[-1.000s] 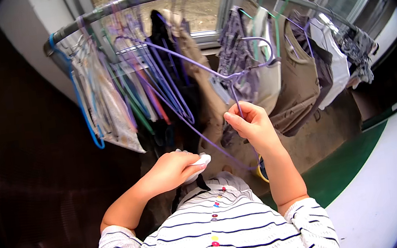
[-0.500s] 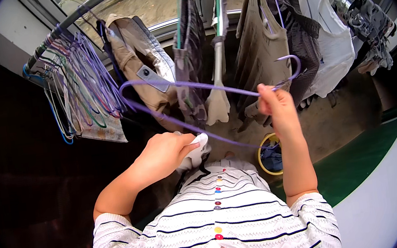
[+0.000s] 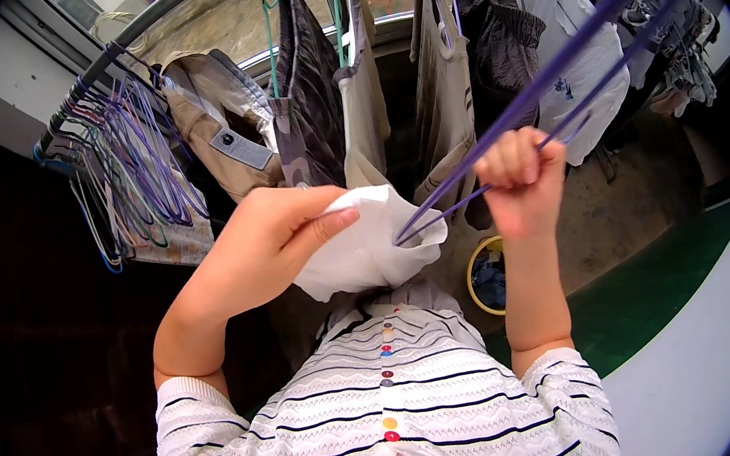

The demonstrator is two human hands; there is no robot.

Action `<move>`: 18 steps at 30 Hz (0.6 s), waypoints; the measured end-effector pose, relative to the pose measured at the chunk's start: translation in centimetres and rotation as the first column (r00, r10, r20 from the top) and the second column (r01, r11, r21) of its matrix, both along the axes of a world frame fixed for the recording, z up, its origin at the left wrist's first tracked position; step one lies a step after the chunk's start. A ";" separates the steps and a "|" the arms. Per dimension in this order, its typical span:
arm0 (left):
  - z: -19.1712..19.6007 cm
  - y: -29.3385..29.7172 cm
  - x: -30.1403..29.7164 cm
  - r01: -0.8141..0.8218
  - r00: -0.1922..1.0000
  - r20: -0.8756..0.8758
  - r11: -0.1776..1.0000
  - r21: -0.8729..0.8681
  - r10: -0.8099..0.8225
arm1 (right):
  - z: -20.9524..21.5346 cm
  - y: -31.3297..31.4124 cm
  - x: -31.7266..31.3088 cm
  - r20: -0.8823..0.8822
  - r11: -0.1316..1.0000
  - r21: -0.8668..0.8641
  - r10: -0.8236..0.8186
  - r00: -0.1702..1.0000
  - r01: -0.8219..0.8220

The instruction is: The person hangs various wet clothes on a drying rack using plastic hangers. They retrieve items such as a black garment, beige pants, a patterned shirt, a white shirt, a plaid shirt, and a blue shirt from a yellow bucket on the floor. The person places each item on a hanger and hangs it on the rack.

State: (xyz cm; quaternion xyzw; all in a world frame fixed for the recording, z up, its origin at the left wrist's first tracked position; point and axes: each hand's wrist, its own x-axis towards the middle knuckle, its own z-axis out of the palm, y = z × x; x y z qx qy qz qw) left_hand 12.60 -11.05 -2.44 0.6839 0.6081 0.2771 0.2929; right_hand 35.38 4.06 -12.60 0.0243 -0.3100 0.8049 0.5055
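With our left hand (image 3: 271,239) we pinch the upper edge of a soft white cloth garment (image 3: 368,250), thumb on the near side and fingers pressed closed against it. We have this garment in front of our waist, its open end facing right and its lower edge hanging loose. Our right hand (image 3: 523,181) is curled tight around the lower bar of a thin purple clothes hanger (image 3: 587,29). One narrow end of this hanger sits inside the garment's opening; its two bars spread apart up and to the right, where the nearer part looks blurred.

Beyond our hands we see a curved grey metal rail (image 3: 144,24). From its left part hangs a tight bunch of thin purple, white and green hangers (image 3: 126,171); farther right come tan trousers with a grey-blue patch (image 3: 205,129), a dark camouflage-patterned garment (image 3: 307,75) and a white sleeveless top (image 3: 595,63). Below our right hand, near the wrist, stands a round yellow-rimmed basket (image 3: 475,285) with dark cloth inside.
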 end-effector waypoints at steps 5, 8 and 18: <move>0.7 -0.3 -2.9 -0.186 0.931 0.352 0.958 0.218 0.101 | -6.7 -0.9 0.3 0.521 0.948 0.126 -0.315 0.793 0.294; 0.9 -0.6 -5.1 -0.174 0.933 0.348 0.960 0.220 0.090 | -5.6 -0.9 2.6 0.562 0.872 0.273 -0.487 0.668 0.407; -0.6 1.5 -7.5 -0.126 0.954 0.293 0.794 0.595 -0.068 | 2.7 -2.2 5.5 0.485 0.532 0.770 -0.847 0.219 0.352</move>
